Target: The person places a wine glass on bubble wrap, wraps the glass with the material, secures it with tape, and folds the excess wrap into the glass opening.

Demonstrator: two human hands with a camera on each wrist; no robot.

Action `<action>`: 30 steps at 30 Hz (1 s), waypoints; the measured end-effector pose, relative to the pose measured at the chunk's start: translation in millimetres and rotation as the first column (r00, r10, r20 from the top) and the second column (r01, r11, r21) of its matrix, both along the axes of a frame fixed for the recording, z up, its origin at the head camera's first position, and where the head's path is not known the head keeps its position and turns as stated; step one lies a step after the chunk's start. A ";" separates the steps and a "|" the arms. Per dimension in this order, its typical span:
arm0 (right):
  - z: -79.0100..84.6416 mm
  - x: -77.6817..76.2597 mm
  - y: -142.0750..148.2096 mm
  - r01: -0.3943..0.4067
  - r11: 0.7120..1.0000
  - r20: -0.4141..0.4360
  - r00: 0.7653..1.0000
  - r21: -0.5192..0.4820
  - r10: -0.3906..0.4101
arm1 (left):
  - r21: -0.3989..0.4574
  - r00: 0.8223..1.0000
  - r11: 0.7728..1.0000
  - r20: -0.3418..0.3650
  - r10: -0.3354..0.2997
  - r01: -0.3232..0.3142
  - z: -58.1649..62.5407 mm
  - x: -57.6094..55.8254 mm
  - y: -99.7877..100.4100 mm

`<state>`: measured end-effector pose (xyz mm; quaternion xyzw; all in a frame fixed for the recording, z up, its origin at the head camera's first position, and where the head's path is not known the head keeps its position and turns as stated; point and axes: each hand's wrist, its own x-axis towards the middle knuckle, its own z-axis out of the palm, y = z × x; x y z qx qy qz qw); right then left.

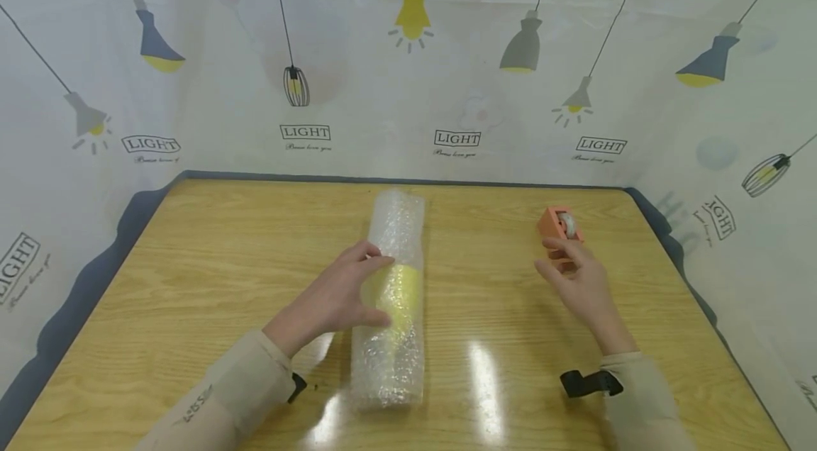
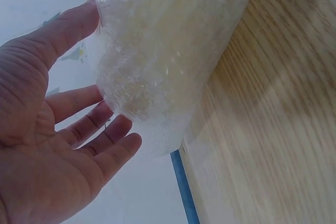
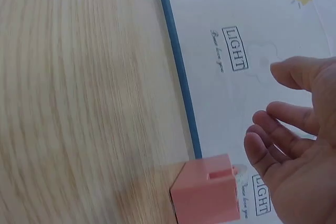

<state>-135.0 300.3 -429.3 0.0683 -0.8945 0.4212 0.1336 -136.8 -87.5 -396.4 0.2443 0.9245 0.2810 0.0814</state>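
Note:
A long bundle of bubble wrap (image 1: 392, 359) lies lengthwise on the wooden table, with something yellow (image 1: 403, 288) showing through its middle. My left hand (image 1: 335, 295) rests on the bundle's left side, thumb and fingers spread and nearly straight. In the left wrist view, the fingertips (image 2: 123, 124) meet the bubble wrap (image 2: 163, 51) along its edge. My right hand (image 1: 581, 284) is over the table's right side, fingers relaxed and holding nothing. Just beyond it stands an orange tape dispenser (image 1: 549, 224) with a roll of clear tape (image 1: 566, 225); the fingertips overlap its near end in the head view.
The wooden table (image 1: 255, 224) has a dark blue border at its back edge (image 1: 408, 181). White cloth walls (image 1: 370, 103) printed with hanging lamps enclose the back and both sides. Black straps (image 1: 590, 383) are on the wrists.

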 end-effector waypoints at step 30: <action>-9.2 -24.1 65.4 0.104 0.969 0.281 0.945 0.225 -0.167 | -0.019 1.000 1.000 0.006 0.004 -0.004 0.5 0.6 5.4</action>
